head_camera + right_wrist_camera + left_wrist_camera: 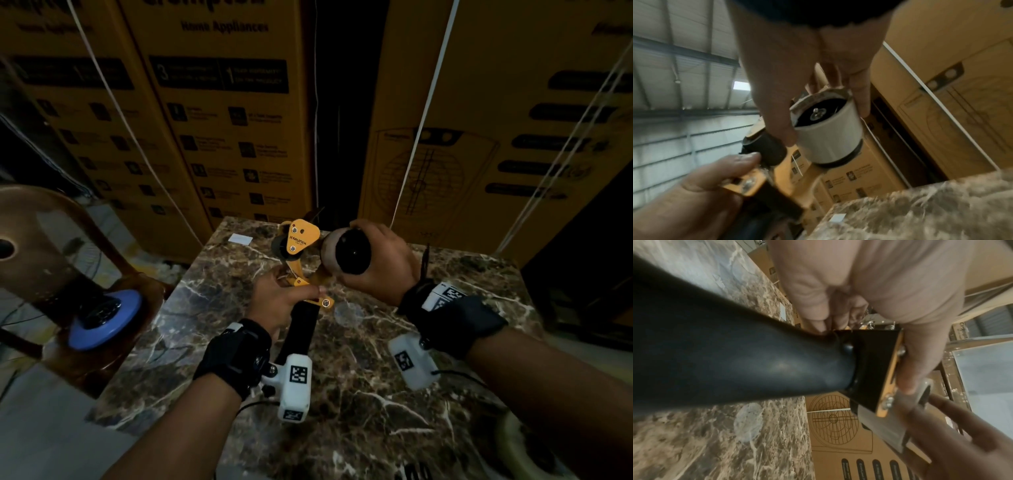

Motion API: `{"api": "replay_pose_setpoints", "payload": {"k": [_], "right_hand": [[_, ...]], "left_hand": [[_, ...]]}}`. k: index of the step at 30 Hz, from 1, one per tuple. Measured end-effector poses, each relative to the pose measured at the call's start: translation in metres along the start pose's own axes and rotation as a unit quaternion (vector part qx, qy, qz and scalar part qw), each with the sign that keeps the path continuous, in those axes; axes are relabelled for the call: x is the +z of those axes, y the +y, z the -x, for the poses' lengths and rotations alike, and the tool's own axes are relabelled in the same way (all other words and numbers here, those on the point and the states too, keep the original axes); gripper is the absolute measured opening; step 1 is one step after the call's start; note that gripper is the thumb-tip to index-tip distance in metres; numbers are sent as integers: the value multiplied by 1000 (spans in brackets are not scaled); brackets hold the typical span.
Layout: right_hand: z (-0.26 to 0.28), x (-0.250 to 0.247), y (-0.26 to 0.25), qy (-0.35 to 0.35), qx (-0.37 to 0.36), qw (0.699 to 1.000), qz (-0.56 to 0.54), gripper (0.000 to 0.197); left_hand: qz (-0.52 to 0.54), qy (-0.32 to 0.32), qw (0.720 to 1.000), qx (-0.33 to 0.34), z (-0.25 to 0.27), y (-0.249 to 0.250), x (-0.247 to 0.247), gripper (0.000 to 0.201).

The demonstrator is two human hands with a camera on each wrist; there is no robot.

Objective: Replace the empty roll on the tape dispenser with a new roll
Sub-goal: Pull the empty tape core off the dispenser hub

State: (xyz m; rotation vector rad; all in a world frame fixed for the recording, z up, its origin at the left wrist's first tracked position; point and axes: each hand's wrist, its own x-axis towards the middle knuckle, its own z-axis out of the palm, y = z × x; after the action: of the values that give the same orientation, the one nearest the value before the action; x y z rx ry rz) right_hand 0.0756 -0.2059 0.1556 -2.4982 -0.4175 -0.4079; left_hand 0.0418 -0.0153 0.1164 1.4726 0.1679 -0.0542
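A yellow tape dispenser (pixel 302 240) with a black handle (pixel 301 329) is held above the marble table. My left hand (pixel 282 301) grips it where handle meets frame, thumb along the yellow plate (pixel 889 369). My right hand (pixel 387 262) curls round the empty pale core (pixel 328 255), which sits on the dispenser's black hub. In the right wrist view the core (pixel 830 139) shows a screw inside and a black ring at its lower end. A tan tape roll (pixel 513 448) lies at the table's near right corner, partly behind my right forearm.
Tall yellow cardboard boxes (pixel 222 120) with white straps stand along the table's far edge. A brown plastic chair (pixel 51 240) holding a blue disc (pixel 106 318) stands on the left. A small white slip (pixel 240 238) lies near the far edge of the table (pixel 342 428).
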Motion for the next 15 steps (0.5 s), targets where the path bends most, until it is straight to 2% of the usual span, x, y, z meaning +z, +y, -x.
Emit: {"api": "replay_pose_setpoints", "payload": {"k": [2, 5, 7, 9, 11, 12, 13, 15], "right_hand": [[2, -3, 1, -23, -75, 997, 17, 77], [2, -10, 7, -54, -203, 972, 102, 67], [4, -13, 10, -46, -242, 961, 126, 64], [9, -15, 9, -1, -253, 962, 106, 59], [15, -13, 5, 56, -221, 973, 29, 57], [18, -10, 2, 84, -177, 980, -41, 61], [19, -9, -3, 108, -114, 980, -124, 64], [18, -9, -18, 128, 27, 956, -262, 65]], "left_hand": [[-7, -1, 1000, 6, 0, 0, -3, 28], [-30, -14, 999, 43, 2, -1, -7, 29], [-45, -18, 996, 80, 4, -4, -10, 44], [-59, -2, 991, 123, 9, -5, -10, 61], [-78, 23, 984, 160, 10, -6, -8, 66], [-78, 35, 981, 176, 10, -4, -6, 67], [-71, 40, 978, 191, 11, 0, -4, 67], [-63, 38, 975, 210, 9, 5, -1, 74]]}}
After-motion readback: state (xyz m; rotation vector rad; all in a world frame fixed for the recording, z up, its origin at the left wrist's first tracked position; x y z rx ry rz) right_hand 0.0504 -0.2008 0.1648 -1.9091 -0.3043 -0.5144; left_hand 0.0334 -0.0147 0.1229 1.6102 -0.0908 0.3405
